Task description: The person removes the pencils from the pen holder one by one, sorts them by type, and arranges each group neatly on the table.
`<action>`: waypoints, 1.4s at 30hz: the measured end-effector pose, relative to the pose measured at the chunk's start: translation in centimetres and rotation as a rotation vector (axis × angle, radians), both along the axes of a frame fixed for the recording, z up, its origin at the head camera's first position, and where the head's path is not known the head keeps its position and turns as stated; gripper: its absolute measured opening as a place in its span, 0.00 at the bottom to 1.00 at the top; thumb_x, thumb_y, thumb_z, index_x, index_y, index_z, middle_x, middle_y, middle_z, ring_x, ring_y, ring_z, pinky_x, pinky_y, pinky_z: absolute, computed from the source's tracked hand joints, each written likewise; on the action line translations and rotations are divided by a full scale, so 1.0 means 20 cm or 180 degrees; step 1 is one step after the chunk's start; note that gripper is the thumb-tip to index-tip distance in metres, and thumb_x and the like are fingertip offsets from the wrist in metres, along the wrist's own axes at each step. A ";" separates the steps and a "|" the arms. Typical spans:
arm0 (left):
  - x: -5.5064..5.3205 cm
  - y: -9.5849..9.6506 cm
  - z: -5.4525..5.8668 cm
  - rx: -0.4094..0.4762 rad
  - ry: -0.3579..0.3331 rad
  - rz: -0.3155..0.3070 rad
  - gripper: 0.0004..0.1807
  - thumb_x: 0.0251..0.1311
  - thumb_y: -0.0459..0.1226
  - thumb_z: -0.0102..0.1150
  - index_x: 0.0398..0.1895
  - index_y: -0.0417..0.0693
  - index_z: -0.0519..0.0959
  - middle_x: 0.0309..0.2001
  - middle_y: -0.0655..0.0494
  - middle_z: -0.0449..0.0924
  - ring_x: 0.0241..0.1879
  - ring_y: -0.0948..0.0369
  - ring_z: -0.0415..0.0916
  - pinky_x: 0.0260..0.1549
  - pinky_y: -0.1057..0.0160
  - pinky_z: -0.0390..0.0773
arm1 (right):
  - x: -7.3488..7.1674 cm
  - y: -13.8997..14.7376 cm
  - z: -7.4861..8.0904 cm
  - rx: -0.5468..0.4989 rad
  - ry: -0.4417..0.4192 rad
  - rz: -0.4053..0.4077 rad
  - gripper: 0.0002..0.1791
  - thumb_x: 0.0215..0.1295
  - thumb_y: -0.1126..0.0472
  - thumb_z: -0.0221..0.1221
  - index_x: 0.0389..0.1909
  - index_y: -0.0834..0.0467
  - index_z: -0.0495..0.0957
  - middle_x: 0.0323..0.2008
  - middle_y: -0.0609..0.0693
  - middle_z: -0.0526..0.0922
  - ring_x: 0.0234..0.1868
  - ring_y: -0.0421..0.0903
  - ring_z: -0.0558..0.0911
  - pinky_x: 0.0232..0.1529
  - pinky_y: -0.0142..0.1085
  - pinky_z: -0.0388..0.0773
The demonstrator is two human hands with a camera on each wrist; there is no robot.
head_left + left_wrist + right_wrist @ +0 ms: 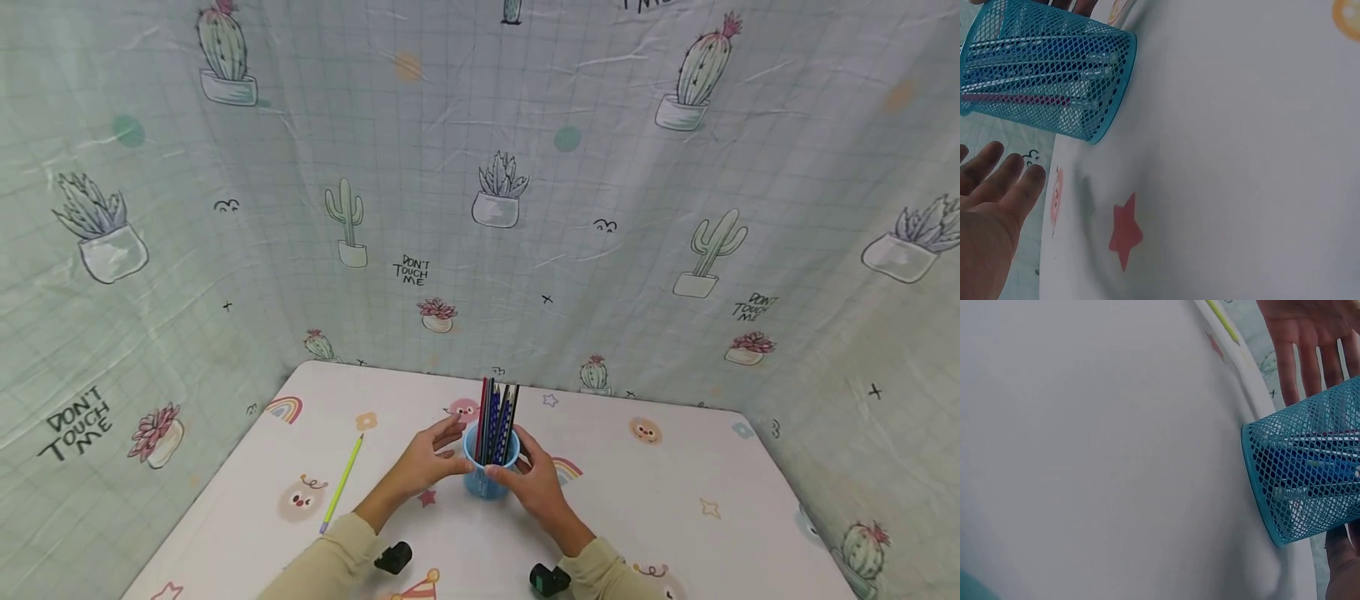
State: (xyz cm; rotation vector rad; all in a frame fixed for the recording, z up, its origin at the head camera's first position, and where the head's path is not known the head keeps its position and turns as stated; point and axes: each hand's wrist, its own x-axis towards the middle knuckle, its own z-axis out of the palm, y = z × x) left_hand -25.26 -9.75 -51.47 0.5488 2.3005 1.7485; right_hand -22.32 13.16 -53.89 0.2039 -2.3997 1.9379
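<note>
1. R hand (538, 487) gripping blue mesh cup (484, 487), btwn both hands.
2. L hand (424, 458): fingers loosely extended, just beside cup.
3. Pencils (495, 423) (mostly dark) stand in cup.
4. Yellow-green pencil (342, 481) on counter (645, 508), left of L hand.

pencils (497, 417) in cup (486, 488) | cup right of lone pencil (342, 482) | lone pencil on table (637, 483) | curtain (450, 117) behind table

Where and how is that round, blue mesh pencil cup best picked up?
Probably grip the round, blue mesh cup around its wall, coming from left or right: it is upright, its body curves, and slim, mostly dark pencils crowd its open top.
</note>
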 end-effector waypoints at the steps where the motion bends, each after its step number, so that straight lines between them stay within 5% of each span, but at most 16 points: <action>1: 0.00 0.02 0.00 0.0014 -0.0002 -0.0027 0.54 0.60 0.44 0.76 0.82 0.36 0.53 0.77 0.35 0.65 0.76 0.37 0.65 0.71 0.42 0.70 | 0.00 0.00 0.00 -0.0025 0.0022 0.0003 0.45 0.64 0.57 0.73 0.79 0.56 0.62 0.75 0.60 0.71 0.74 0.62 0.73 0.74 0.54 0.68; 9: 0.00 0.11 -0.03 0.0272 0.0001 -0.0169 0.55 0.59 0.40 0.77 0.82 0.35 0.52 0.80 0.35 0.58 0.77 0.37 0.63 0.72 0.43 0.69 | 0.00 0.01 -0.01 -0.0203 0.0155 0.0029 0.44 0.63 0.59 0.73 0.78 0.58 0.63 0.75 0.60 0.71 0.73 0.60 0.74 0.74 0.48 0.71; 21: 0.01 0.12 -0.08 0.0336 -0.0059 -0.0189 0.50 0.63 0.42 0.73 0.83 0.49 0.55 0.75 0.43 0.70 0.72 0.43 0.72 0.72 0.42 0.72 | 0.01 0.00 0.02 -0.0303 0.0134 0.0075 0.35 0.74 0.57 0.63 0.77 0.62 0.64 0.74 0.63 0.71 0.73 0.63 0.73 0.70 0.45 0.77; 33: -0.02 0.16 -0.07 0.0222 0.0068 -0.0243 0.44 0.65 0.45 0.70 0.81 0.57 0.60 0.72 0.50 0.74 0.71 0.48 0.74 0.72 0.43 0.72 | -0.14 0.02 0.16 -0.0062 0.0171 -0.0756 0.20 0.70 0.58 0.68 0.60 0.57 0.83 0.54 0.56 0.88 0.58 0.54 0.84 0.63 0.51 0.83; 42: -0.01 0.15 -0.08 0.0184 0.0031 -0.0174 0.44 0.64 0.45 0.72 0.80 0.57 0.61 0.72 0.50 0.75 0.71 0.47 0.74 0.72 0.42 0.72 | -0.19 0.00 0.26 0.0238 0.0021 -0.0900 0.12 0.69 0.60 0.67 0.51 0.58 0.88 0.46 0.55 0.90 0.47 0.48 0.86 0.51 0.44 0.88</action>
